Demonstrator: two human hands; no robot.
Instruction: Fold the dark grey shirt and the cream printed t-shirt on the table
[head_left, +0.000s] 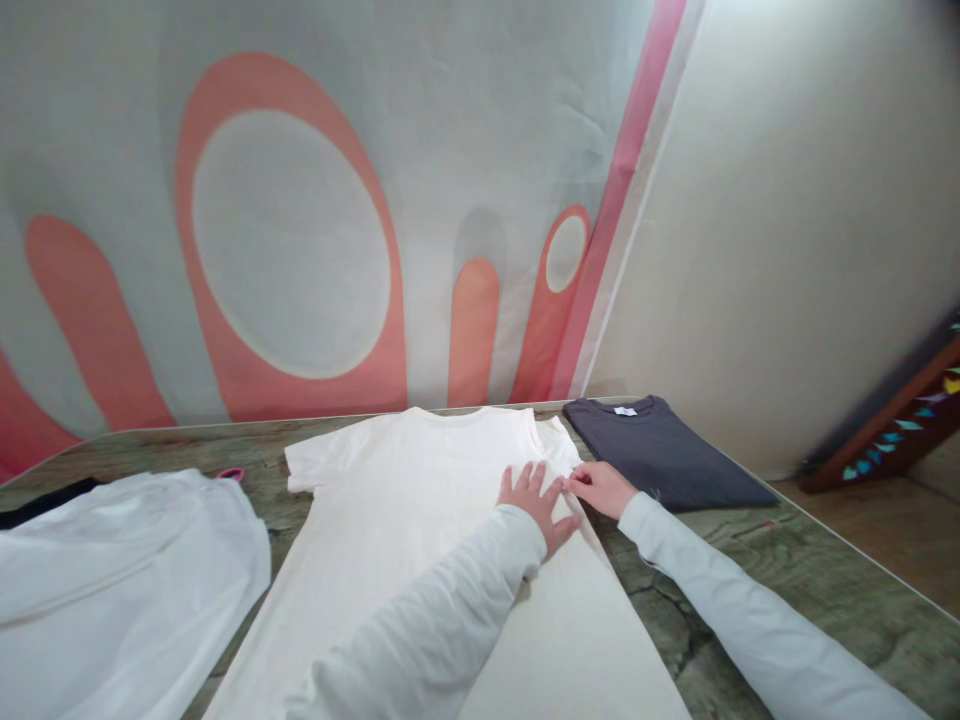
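Observation:
A white T-shirt (420,520) lies spread on the table, its collar toward the wall and one sleeve stretched out to the left. Its right sleeve is folded in over the shoulder. My left hand (538,505) rests flat on the shirt's right side, fingers spread. Just to the right of it, my right hand (600,488) pinches the shirt's edge near the right armpit between thumb and fingers. Beyond that hand is a folded dark grey T-shirt (660,450) with a white label at its collar.
A heap of white clothing (127,590) lies at the left, with a black strip and a pink loop beside it. The wood-patterned table (675,610) meets a wall with a printed banner (435,200). A brown framed board (892,430) leans at the far right.

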